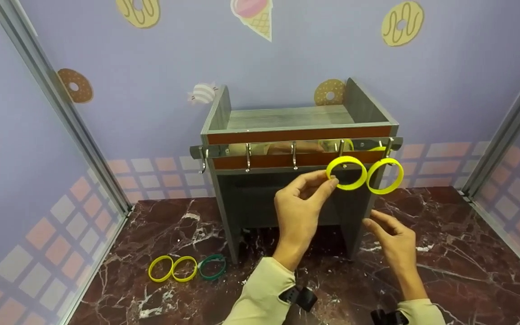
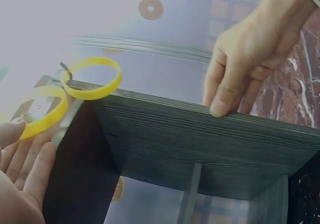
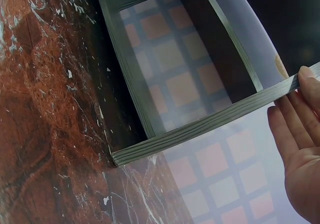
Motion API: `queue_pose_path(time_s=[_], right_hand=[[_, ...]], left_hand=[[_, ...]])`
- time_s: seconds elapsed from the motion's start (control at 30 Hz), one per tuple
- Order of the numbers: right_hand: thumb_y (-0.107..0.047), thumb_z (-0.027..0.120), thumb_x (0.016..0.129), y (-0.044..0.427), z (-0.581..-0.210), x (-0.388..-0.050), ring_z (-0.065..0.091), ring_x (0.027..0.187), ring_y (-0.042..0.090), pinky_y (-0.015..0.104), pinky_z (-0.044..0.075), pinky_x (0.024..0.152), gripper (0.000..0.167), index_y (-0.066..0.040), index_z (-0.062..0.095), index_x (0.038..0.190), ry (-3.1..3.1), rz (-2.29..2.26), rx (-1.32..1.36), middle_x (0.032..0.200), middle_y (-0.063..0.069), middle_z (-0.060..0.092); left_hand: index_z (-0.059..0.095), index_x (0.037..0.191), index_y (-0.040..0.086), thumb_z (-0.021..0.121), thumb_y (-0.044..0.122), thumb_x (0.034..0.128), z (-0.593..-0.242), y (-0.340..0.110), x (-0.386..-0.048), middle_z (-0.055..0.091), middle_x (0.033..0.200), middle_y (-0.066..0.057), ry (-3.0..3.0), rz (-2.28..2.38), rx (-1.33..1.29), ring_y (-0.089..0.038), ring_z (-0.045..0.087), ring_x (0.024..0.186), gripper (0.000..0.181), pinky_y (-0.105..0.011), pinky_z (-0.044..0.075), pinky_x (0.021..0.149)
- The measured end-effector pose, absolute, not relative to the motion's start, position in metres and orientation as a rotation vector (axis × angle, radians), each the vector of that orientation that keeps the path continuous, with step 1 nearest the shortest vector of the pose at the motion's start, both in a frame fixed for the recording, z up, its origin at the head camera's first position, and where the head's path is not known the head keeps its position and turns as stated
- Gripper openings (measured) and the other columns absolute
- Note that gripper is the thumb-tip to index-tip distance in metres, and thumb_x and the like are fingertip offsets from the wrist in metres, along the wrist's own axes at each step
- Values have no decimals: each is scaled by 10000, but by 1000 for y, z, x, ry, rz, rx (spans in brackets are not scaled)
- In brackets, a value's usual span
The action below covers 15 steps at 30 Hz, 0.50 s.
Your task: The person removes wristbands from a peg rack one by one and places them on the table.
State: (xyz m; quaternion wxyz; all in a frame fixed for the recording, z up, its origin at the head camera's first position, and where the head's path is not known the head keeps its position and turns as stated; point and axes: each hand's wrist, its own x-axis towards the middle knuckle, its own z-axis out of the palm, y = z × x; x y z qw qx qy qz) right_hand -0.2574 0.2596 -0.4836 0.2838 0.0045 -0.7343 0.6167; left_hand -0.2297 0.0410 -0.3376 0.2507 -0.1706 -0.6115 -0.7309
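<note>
Pinches a yellow double ring (image 1: 365, 174) in the left hand (image 1: 299, 207), its far loop (image 1: 382, 192) at the rightmost hook (image 1: 390, 145) of the rack (image 1: 302, 135) (cannot tell whether looped over it). Grips the right side panel (image 3: 204, 122) with the right hand (image 1: 394, 241), lower down. Has another yellow pair (image 1: 173, 268) and a green ring (image 1: 211, 278) on the table (image 1: 178, 307).
</note>
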Motion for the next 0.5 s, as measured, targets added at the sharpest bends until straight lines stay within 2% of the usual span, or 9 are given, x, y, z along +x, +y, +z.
queue_pose_path(time_s=[0.17, 0.5], right_hand=[[-41, 825, 938, 259, -484, -257, 750, 861, 78, 167, 593, 712, 274, 7, 789, 1205, -1967, 1672, 17, 995, -33, 804], [-42, 827, 936, 260, -484, -256, 735, 836, 68, 156, 574, 680, 275, 15, 787, 1203, -1979, 1657, 1, 989, -34, 801]], left_hand=[[802, 1051, -23, 879, 83, 887, -340, 25, -218, 807, 985, -41, -1616, -1961, -499, -208, 782, 875, 210, -372, 671, 800], [783, 1038, -47, 868, 10, 866, -367, -46, -193, 805, 994, -90, -1634, -1857, -392, -251, 778, 837, 199, -388, 671, 782]])
